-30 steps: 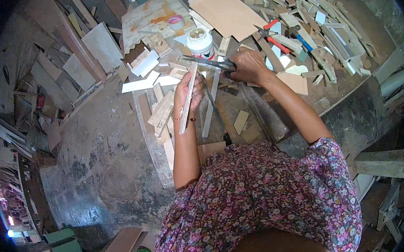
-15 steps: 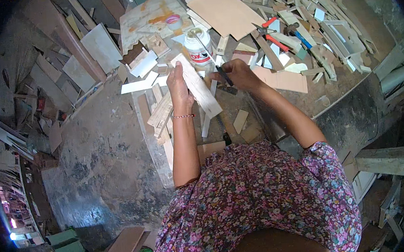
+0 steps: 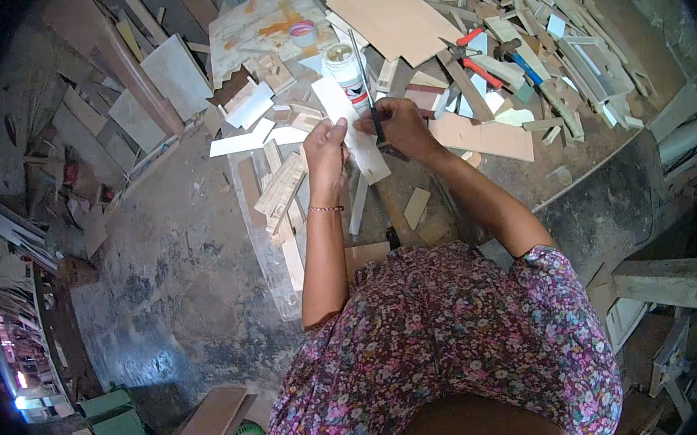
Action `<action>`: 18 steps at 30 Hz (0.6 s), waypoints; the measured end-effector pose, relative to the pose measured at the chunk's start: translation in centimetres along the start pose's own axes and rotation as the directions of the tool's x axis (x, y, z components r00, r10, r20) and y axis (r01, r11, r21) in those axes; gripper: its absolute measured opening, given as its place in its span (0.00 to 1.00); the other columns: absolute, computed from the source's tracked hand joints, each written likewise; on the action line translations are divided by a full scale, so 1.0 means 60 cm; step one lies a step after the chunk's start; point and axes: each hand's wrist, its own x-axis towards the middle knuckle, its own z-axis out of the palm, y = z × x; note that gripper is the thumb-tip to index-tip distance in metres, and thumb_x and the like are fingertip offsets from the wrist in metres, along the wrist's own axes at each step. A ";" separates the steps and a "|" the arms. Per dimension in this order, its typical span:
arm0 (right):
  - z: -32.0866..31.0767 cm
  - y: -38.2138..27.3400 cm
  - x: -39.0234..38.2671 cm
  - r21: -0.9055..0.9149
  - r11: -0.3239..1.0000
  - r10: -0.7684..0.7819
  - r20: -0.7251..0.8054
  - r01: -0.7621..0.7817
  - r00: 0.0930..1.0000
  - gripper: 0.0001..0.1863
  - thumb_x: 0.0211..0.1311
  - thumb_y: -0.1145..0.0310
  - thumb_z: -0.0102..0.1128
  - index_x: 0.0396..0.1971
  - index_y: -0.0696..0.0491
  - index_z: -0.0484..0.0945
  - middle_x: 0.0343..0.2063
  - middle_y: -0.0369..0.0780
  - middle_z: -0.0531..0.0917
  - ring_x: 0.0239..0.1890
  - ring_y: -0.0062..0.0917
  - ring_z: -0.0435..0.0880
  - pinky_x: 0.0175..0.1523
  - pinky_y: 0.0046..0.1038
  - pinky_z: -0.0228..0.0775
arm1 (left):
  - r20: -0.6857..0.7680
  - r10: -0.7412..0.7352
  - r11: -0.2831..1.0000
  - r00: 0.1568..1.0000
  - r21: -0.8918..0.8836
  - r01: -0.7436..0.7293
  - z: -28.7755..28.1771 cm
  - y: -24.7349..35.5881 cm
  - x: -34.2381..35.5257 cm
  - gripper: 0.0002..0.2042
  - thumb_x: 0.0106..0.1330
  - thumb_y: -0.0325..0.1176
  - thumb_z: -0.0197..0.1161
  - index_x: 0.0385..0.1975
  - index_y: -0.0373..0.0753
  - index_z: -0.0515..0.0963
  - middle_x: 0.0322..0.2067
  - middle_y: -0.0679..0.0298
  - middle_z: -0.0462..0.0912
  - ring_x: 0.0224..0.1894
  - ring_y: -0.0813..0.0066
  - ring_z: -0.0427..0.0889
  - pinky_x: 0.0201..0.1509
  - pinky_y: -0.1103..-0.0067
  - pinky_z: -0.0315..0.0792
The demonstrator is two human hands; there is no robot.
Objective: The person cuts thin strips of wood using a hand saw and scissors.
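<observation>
My left hand [image 3: 327, 149] is closed around the edge of a pale wooden strip [image 3: 347, 126], which is held tilted above the bench. Beside it, my right hand [image 3: 403, 126] grips a long, slim tool [image 3: 360, 67] with a thin light shaft and a dark lower part; its exact kind cannot be made out. The right fingertips are at the strip's right edge, and whether they touch it is unclear. Just beyond the strip stands an open white plastic jar [image 3: 341, 62] with a red label, partly covered by the wood.
Scrap wood [image 3: 280, 192] lies left of my left forearm. A large tan board [image 3: 393, 19] sits at the back, with a tape roll [image 3: 302, 32] to its left. Red-handled pincers [image 3: 481, 73] and a blue-banded hammer [image 3: 524, 66] rest among offcuts at right.
The tool's tip has left the jar's mouth area, and the tool now stands more upright. My right hand has moved left to the strip. My left hand and the strip have shifted slightly right.
</observation>
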 end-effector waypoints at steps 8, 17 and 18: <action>0.000 -0.008 0.007 -0.274 0.948 -0.204 -0.135 0.161 0.970 0.10 0.41 0.68 0.61 0.20 0.59 0.75 0.15 0.41 0.76 0.17 0.19 0.73 0.24 0.22 0.63 | 0.010 0.045 0.999 0.999 -0.001 -0.045 0.007 0.004 0.001 0.06 0.55 0.30 0.54 0.25 0.35 0.72 0.12 0.74 0.67 0.10 0.91 0.57 0.12 0.89 0.48; -0.001 -0.011 0.001 -0.465 0.825 -0.412 -0.106 0.321 0.905 0.08 0.38 0.70 0.60 0.17 0.59 0.74 0.15 0.44 0.75 0.18 0.32 0.75 0.24 0.28 0.64 | -0.026 0.045 0.998 0.999 -0.040 -0.046 0.002 -0.004 0.009 0.05 0.55 0.29 0.53 0.24 0.35 0.71 0.15 0.73 0.68 0.12 0.90 0.60 0.14 0.89 0.51; 0.000 -0.008 0.002 -0.464 0.808 -0.459 -0.113 0.362 0.881 0.08 0.38 0.71 0.60 0.17 0.59 0.74 0.15 0.44 0.75 0.18 0.32 0.75 0.24 0.28 0.64 | -0.025 0.051 0.998 0.998 -0.044 -0.052 0.005 -0.008 0.011 0.05 0.55 0.29 0.53 0.24 0.35 0.71 0.15 0.73 0.68 0.12 0.90 0.60 0.14 0.89 0.51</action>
